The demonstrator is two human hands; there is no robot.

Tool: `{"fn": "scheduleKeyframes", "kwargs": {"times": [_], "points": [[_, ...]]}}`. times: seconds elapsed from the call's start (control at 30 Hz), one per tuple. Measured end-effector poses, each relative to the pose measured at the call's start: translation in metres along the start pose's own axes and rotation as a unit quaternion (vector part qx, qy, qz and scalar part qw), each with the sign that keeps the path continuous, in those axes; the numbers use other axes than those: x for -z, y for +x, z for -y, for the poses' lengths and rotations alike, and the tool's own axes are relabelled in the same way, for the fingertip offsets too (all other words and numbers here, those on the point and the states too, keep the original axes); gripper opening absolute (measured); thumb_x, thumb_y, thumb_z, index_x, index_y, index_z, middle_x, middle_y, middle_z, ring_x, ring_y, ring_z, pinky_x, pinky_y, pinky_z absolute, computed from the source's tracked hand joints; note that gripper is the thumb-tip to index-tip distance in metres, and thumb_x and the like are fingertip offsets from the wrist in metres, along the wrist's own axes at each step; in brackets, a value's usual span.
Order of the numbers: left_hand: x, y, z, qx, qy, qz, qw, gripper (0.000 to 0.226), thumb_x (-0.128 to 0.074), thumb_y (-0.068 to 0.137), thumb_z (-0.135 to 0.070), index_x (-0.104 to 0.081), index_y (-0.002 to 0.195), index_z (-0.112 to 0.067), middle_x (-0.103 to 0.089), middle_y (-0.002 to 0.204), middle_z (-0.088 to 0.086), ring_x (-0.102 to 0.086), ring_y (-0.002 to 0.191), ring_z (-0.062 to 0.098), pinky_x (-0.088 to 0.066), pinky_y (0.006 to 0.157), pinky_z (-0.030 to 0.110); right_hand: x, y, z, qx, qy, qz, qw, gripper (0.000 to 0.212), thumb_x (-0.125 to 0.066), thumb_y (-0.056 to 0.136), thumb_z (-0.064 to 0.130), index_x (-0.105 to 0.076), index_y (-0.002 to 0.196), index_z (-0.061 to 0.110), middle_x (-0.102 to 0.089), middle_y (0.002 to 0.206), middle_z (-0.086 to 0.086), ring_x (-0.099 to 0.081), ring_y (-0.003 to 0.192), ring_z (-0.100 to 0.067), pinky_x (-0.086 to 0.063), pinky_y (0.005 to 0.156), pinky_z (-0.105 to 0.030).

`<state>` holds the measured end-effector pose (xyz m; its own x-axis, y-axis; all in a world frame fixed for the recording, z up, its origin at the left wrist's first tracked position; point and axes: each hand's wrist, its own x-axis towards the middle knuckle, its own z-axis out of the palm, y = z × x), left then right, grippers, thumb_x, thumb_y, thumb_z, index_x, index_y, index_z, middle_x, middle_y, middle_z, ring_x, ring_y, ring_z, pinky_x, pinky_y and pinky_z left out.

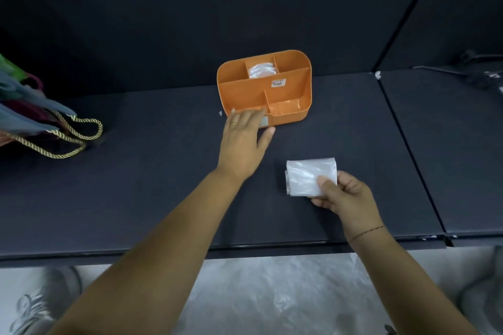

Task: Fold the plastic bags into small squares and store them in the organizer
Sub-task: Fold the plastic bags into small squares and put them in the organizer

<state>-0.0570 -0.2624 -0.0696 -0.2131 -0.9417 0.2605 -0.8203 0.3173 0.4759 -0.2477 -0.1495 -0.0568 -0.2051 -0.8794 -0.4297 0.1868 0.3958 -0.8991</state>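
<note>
An orange organizer (288, 81) with several compartments stands on the dark table (163, 171) near its far edge. Folded white plastic bags (261, 70) fill its small back middle compartment. My left hand (243, 141) reaches forward with straight fingers, and its fingertips touch the organizer's front left rim. My right hand (347, 196) pinches a clear plastic bag folded into a small square (306, 175), thumb on top, just above the table to the right of centre.
Fabric bags with gold rope handles (40, 122) lie at the table's left edge. A second dark table (462, 158) adjoins on the right, with a black cable at its far end. Crumpled clear plastic (272, 294) lies below the table's front edge.
</note>
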Motion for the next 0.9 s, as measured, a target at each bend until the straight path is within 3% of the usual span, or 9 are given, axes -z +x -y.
{"fn": "scheduleKeyframes", "kwargs": {"times": [0.17, 0.4, 0.47, 0.53, 0.7, 0.8, 0.9], "points": [[0.010, -0.062, -0.009, -0.006, -0.002, 0.007, 1.000, 0.051, -0.039, 0.100, -0.043, -0.052, 0.139, -0.012, -0.057, 0.135, 0.002, -0.044, 0.132, 0.018, -0.012, 0.122, 0.034, -0.003, -0.008, 0.020, 0.038, -0.010, 0.023, 0.999, 0.012, -0.055, 0.096, 0.006, -0.065, 0.098, 0.010, -0.071, 0.100, -0.008, -0.069, 0.092, -0.019, -0.059, 0.072, -0.026], [0.028, -0.143, -0.028, -0.011, -0.002, 0.021, 1.000, 0.053, -0.031, 0.103, -0.049, -0.056, 0.137, -0.016, -0.057, 0.137, -0.001, -0.041, 0.134, 0.014, -0.013, 0.121, 0.031, -0.006, -0.013, 0.068, 0.142, -0.108, 0.055, 0.982, 0.019, -0.054, 0.095, 0.001, -0.067, 0.099, 0.015, -0.072, 0.090, 0.004, -0.069, 0.081, -0.005, -0.058, 0.068, -0.022], [0.030, -0.157, -0.031, -0.012, 0.000, 0.016, 1.000, 0.059, -0.024, 0.103, -0.054, -0.054, 0.138, -0.017, -0.056, 0.139, -0.002, -0.038, 0.136, 0.012, -0.021, 0.120, 0.037, -0.009, -0.010, 0.084, 0.177, -0.152, 0.058, 0.971, 0.024, -0.054, 0.095, 0.001, -0.067, 0.094, 0.021, -0.071, 0.088, 0.008, -0.069, 0.079, -0.004, -0.058, 0.069, -0.021], [0.033, -0.160, -0.033, -0.013, 0.016, -0.001, 1.000, 0.061, -0.022, 0.102, -0.057, -0.048, 0.142, -0.018, -0.047, 0.147, -0.001, -0.031, 0.141, 0.013, -0.026, 0.120, 0.043, -0.011, -0.005, 0.098, 0.207, -0.203, 0.062, 0.955, 0.021, -0.056, 0.095, 0.005, -0.067, 0.094, 0.022, -0.071, 0.086, 0.011, -0.069, 0.078, -0.002, -0.056, 0.070, -0.019], [0.041, -0.134, -0.037, -0.018, 0.114, -0.012, 0.993, 0.083, -0.027, 0.095, -0.069, -0.021, 0.155, -0.013, -0.019, 0.163, 0.006, -0.008, 0.152, 0.022, -0.004, 0.124, 0.041, -0.021, 0.011, 0.114, 0.251, -0.351, 0.087, 0.898, 0.014, -0.059, 0.095, 0.014, -0.071, 0.094, 0.020, -0.072, 0.087, 0.008, -0.067, 0.083, -0.007, -0.051, 0.078, -0.022], [0.037, -0.119, -0.035, 0.005, 0.140, 0.028, 0.990, 0.095, -0.020, 0.089, -0.078, -0.013, 0.157, -0.013, -0.014, 0.164, 0.007, -0.007, 0.152, 0.025, -0.004, 0.123, 0.043, -0.022, 0.018, 0.113, 0.269, -0.435, 0.086, 0.855, 0.014, -0.058, 0.095, 0.014, -0.072, 0.096, 0.017, -0.069, 0.083, 0.006, -0.063, 0.082, -0.009, -0.051, 0.079, -0.026], [0.030, -0.115, -0.031, 0.024, 0.138, 0.044, 0.989, 0.097, -0.017, 0.087, -0.081, -0.011, 0.157, -0.013, -0.014, 0.164, 0.006, -0.006, 0.151, 0.025, -0.003, 0.120, 0.044, -0.015, 0.023, 0.115, 0.284, -0.485, 0.074, 0.824, 0.014, -0.057, 0.095, 0.014, -0.072, 0.095, 0.016, -0.062, 0.073, 0.012, -0.056, 0.073, -0.003, -0.043, 0.070, -0.020]]}}
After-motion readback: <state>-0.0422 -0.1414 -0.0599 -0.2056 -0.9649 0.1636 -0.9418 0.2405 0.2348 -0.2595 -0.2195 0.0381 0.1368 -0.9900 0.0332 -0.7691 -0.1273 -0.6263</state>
